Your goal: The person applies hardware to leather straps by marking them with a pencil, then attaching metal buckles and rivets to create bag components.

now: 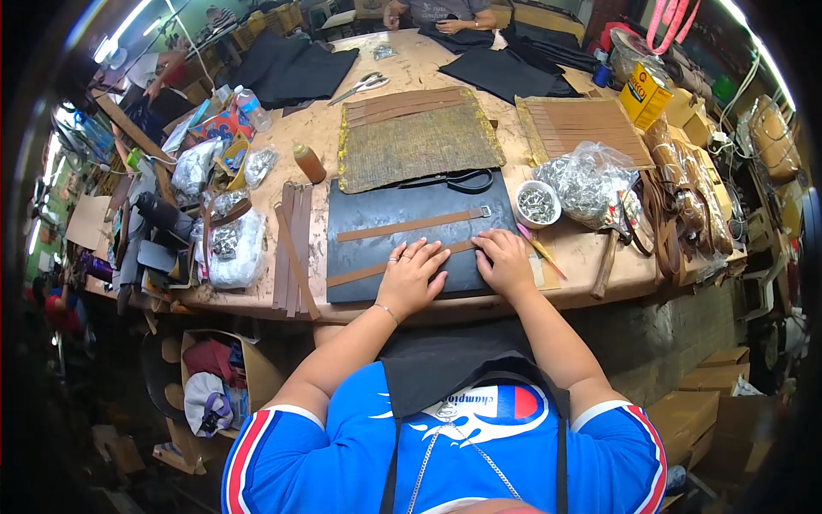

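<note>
Across a black board [411, 206] lie two brown leather straps. The upper strap [411, 224] has a metal buckle at its right end. My left hand [413, 272] rests with fingers apart on the lower strap [358, 274]. At that strap's right part, my right hand [503, 259] lies palm down, its fingers spread a little. Both hands press on the board without gripping. Beside my right hand are a pink and yellow pen-like tool [541, 250] and a white bowl of metal pieces [538, 204].
Leather strips [295, 248] lie left of the board, near a glue bottle [309, 163]. Beyond it are a woven mat [419, 137] and scissors [362, 84]. A hammer [606, 264] and bagged metal parts [586, 184] sit at right. Another person [441, 13] works across the table.
</note>
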Demonstrator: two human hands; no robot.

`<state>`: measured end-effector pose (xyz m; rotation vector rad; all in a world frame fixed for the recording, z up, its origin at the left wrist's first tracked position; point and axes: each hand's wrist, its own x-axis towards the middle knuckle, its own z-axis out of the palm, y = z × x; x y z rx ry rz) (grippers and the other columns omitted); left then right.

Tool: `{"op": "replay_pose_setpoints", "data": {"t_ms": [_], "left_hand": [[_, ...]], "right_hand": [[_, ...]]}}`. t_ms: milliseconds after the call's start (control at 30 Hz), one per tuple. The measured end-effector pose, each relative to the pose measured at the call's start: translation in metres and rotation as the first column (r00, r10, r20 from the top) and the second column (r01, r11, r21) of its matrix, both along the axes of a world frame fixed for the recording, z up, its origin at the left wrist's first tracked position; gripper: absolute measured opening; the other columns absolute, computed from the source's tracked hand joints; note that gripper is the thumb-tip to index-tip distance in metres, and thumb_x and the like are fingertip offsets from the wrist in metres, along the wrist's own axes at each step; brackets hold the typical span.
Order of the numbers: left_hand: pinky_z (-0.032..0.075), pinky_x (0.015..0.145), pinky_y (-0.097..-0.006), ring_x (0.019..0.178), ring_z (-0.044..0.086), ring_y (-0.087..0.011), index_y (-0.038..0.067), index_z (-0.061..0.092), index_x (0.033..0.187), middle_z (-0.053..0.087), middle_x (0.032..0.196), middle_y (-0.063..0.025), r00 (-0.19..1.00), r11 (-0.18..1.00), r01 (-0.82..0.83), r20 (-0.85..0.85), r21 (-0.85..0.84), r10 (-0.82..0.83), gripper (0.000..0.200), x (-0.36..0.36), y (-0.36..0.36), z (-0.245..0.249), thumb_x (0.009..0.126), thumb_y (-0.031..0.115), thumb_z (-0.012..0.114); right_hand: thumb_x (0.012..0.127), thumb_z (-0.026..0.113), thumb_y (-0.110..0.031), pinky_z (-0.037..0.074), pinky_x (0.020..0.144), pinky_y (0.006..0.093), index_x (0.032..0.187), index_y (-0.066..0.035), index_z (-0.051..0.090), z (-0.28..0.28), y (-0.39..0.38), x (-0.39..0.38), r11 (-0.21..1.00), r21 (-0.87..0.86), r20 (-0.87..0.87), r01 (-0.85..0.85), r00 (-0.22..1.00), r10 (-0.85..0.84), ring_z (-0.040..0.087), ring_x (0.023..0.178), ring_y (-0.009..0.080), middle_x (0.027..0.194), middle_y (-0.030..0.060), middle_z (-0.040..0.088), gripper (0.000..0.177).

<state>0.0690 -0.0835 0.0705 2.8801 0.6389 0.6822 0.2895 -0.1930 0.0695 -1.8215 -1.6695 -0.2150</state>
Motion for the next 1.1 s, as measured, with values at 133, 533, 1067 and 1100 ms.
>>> {"op": "replay_pose_setpoints", "data": {"t_ms": [133,533,1067,1100], "left_hand": [[0.034,0.117,-0.0484,0.138,0.052,-0.0238,0.022,0.066,0.136,0.06,0.144,-0.0013,1.0,1.0,-0.004,0.004,0.003,0.004,0.043,-0.0003,-0.0003,0.0009,0.095,0.035,0.066],[0.034,0.117,-0.0487,0.138,0.052,-0.0237,0.022,0.067,0.135,0.061,0.143,-0.001,1.0,1.0,-0.004,0.015,0.0,0.004,0.042,-0.0001,-0.0003,0.0002,0.095,0.034,0.067],[0.035,0.116,-0.0499,0.138,0.052,-0.0236,0.022,0.067,0.134,0.06,0.143,-0.0017,1.0,1.0,-0.005,0.024,-0.017,0.005,0.042,-0.0003,0.0013,-0.0018,0.094,0.036,0.066],[0.035,0.116,-0.0499,0.138,0.052,-0.0236,0.022,0.067,0.134,0.06,0.143,-0.0017,1.0,1.0,-0.014,0.025,-0.015,0.014,0.042,-0.0004,0.0004,-0.0036,0.094,0.036,0.066]], "right_hand": [[0.085,0.072,-0.015,0.045,0.101,0.043,0.11,-0.01,0.073,0.0013,0.0004,-0.0007,1.0,0.005,-0.008,-0.007,1.0,0.007,0.061,0.117,0.0272,0.114,0.006,0.069,0.026],[0.084,0.072,-0.013,0.046,0.1,0.0431,0.11,-0.01,0.073,0.001,-0.0005,-0.0012,1.0,0.014,0.007,-0.003,1.0,0.002,0.062,0.115,0.0277,0.113,0.0057,0.069,0.026],[0.085,0.072,-0.013,0.044,0.103,0.0451,0.108,-0.011,0.073,-0.004,0.0018,0.0,1.0,-0.011,-0.022,-0.002,1.0,0.002,0.06,0.121,0.0283,0.117,0.005,0.069,0.023],[0.085,0.072,-0.013,0.044,0.103,0.0451,0.108,-0.012,0.073,-0.0037,0.0006,0.0004,1.0,-0.015,-0.018,0.014,1.0,-0.014,0.06,0.122,0.0283,0.117,0.0047,0.069,0.023]]}}
